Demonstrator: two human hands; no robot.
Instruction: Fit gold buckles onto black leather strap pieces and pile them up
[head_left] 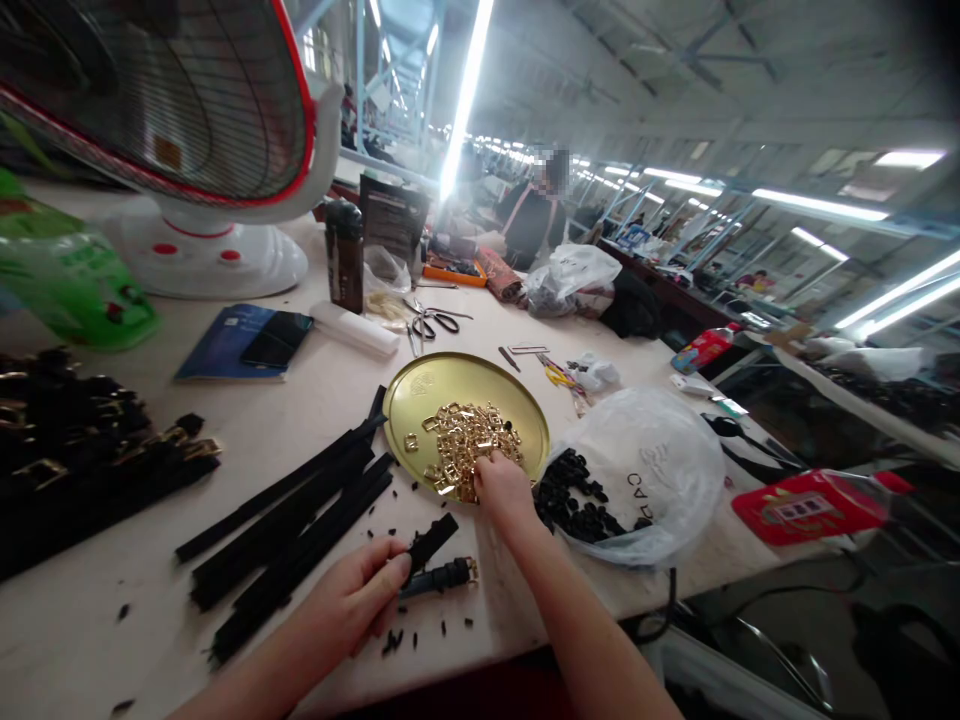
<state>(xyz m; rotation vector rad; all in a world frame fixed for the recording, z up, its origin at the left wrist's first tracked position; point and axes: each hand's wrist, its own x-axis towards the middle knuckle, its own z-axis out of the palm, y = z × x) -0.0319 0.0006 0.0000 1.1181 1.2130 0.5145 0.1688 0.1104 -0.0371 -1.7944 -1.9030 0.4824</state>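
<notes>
My left hand (pixel 352 592) is closed around one end of a short black strap (pixel 439 576) with a gold buckle at its far end, near the table's front edge. My right hand (pixel 501 485) reaches into a round gold tray (pixel 435 385), fingertips pinched among a heap of gold buckles (pixel 469 440); what they hold is hidden. A bundle of long black straps (pixel 300 520) lies left of the tray. A clear plastic bag of small black loops (pixel 581 495) sits right of my right hand.
A pile of finished black straps (pixel 67 450) lies at the left. Behind stand a fan (pixel 187 130), a dark bottle (pixel 344 255), scissors (pixel 435 320), a blue notebook with a phone (pixel 244 340) and a green bag (pixel 71 285). A person (pixel 532 215) sits at the far end.
</notes>
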